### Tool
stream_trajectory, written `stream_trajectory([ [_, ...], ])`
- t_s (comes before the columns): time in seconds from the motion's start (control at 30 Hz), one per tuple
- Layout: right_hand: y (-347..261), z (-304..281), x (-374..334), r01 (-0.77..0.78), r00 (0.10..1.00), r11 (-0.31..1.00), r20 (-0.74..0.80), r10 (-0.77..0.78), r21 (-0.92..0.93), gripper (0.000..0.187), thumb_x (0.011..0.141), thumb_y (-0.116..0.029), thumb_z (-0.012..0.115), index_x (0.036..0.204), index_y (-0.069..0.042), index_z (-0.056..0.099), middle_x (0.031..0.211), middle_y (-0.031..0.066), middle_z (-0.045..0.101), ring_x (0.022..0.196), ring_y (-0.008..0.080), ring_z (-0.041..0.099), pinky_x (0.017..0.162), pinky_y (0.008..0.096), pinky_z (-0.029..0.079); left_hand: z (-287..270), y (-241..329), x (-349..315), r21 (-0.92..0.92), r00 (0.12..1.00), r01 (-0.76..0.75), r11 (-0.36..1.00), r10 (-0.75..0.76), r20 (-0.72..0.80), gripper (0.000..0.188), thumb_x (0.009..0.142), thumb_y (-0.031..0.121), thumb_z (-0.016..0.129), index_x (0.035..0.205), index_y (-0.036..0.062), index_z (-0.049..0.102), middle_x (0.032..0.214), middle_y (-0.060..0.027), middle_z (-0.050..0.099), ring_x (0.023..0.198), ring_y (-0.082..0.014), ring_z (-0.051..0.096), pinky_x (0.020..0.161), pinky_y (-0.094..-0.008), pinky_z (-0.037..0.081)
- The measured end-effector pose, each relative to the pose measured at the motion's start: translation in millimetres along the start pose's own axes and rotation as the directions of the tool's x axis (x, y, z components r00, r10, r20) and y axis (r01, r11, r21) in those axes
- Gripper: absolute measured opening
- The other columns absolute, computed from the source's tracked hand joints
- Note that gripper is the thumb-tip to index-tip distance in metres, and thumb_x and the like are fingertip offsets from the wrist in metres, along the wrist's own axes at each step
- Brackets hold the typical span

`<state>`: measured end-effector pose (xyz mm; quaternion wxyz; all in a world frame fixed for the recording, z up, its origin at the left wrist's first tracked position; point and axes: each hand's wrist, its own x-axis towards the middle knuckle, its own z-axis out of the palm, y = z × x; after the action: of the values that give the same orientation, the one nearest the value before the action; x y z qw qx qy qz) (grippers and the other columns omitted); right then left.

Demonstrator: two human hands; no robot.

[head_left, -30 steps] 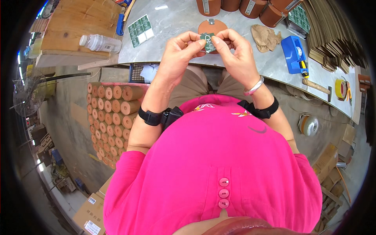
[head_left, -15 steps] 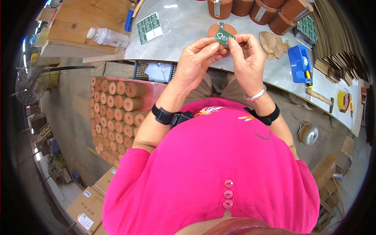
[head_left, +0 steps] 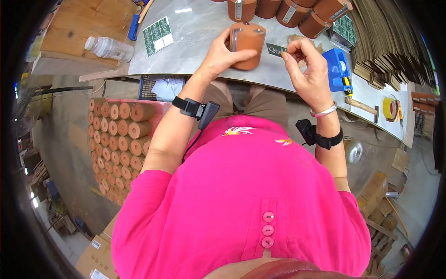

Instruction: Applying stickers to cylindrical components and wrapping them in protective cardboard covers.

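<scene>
My left hand (head_left: 220, 55) is wrapped round the side of a reddish-brown cylindrical pot (head_left: 249, 43) with a metal strip, tilted at the table's near edge. The thumb lies across its front. In my right hand (head_left: 307, 65), thumb and forefinger pinch the end of a small green sticker (head_left: 276, 49), held just right of the pot and apart from it. A sheet of green stickers (head_left: 158, 36) lies on the table to the left, with white gaps at its lower right.
Several brown pots (head_left: 290, 13) stand at the back. A blue tape dispenser (head_left: 335, 69), a hammer (head_left: 361, 106) and yellow tape (head_left: 390, 109) lie to the right. Stacked cardboard (head_left: 385, 42) fills the far right. A plastic bottle (head_left: 109, 49) lies left; rows of brown cylinders (head_left: 118, 139) sit below.
Both hands held the sticker together before. The left has let go and taken hold of the pot, now raised; the right has moved right with the sticker.
</scene>
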<state>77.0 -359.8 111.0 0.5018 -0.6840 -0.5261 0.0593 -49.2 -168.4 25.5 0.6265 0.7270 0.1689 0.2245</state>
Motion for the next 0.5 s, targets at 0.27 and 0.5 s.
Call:
stream_trajectory([
  [0.27,-9,-8,22,0.071,0.951,0.997,0.299,-0.078,0.034,0.012,0.088,-0.005,0.065,0.094,0.001,0.057,0.077,0.0092,0.061,0.068,0.0183,0.058,0.064,0.0304,0.047,10,29,-24,-0.558,0.906,0.419,0.716,-0.373,0.201,0.058,0.098,0.047,0.057,0.133,0.0008,0.052,0.120,-0.0125,0.063,0.104,-0.0174,0.066,0.083,-0.0329,0.057],
  [0.5,-2,11,31,0.010,0.894,1.000,0.448,-0.021,0.027,0.013,0.091,-0.009,0.065,0.097,0.001,0.059,0.082,0.0059,0.062,0.076,0.0161,0.058,0.071,0.0297,0.047,13,23,-34,-0.565,0.903,0.414,0.714,-0.403,0.152,0.062,0.100,0.052,0.052,0.134,0.0003,0.052,0.123,-0.0111,0.063,0.109,-0.0151,0.062,0.090,-0.0318,0.053],
])
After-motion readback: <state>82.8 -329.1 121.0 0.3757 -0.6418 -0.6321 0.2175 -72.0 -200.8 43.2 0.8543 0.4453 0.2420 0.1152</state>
